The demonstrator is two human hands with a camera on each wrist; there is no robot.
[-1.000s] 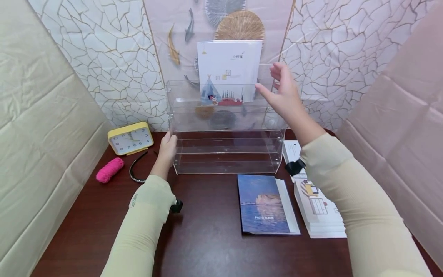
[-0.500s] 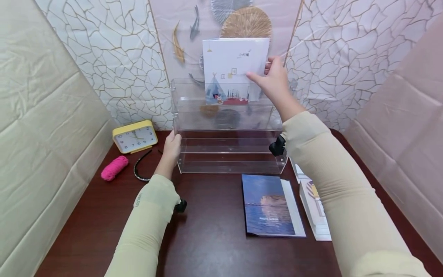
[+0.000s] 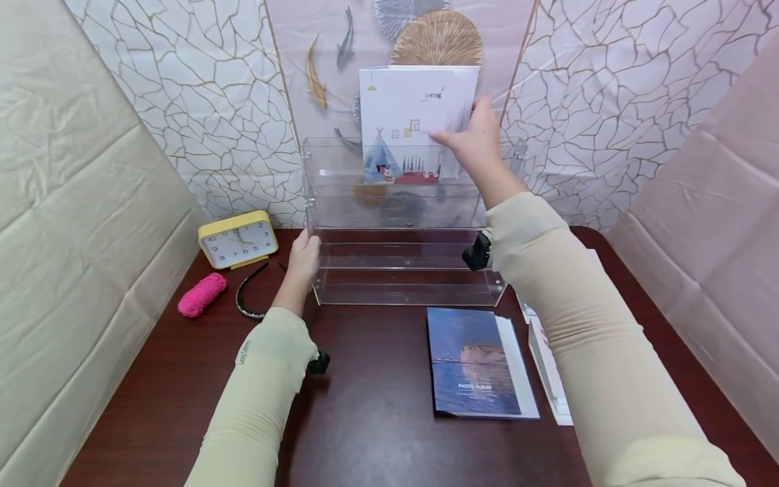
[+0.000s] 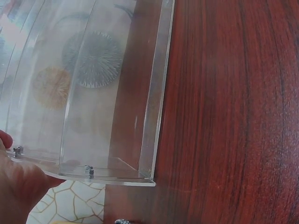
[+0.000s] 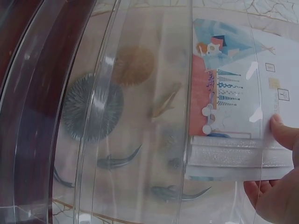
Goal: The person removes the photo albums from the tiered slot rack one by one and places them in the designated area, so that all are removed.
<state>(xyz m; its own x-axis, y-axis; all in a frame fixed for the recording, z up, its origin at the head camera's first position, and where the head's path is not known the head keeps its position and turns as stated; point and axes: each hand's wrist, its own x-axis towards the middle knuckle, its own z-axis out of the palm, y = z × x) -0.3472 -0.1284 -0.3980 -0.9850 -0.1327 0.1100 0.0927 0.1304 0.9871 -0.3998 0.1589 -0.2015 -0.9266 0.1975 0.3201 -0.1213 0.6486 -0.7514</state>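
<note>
A white photo album [image 3: 389,101] with a tent drawing stands upright in the top tier of a clear acrylic display rack [image 3: 408,295]. My right hand [image 3: 481,150] pinches its right edge, thumb on the front cover and fingers behind; the right wrist view shows the thumb [image 5: 282,133] and the loose page edges. On the rack's left side panel, my left hand [image 3: 301,260] grips the edge. The left wrist view has part of that hand [image 4: 23,186] at the panel, some fingers hidden. A blue photo album [image 3: 475,362] lies flat in front of the rack.
Left of the rack are a yellow clock [image 3: 239,240], pink yarn [image 3: 202,295] and a dark headband [image 3: 242,297]. White albums [image 3: 550,375] lie at the right, partly behind the right sleeve. A patterned backdrop [image 3: 590,101] hangs close behind the rack.
My right hand has moved left from beside the white album and taken hold of its right edge. The left hand keeps its grip on the rack. The head view has shifted slightly.
</note>
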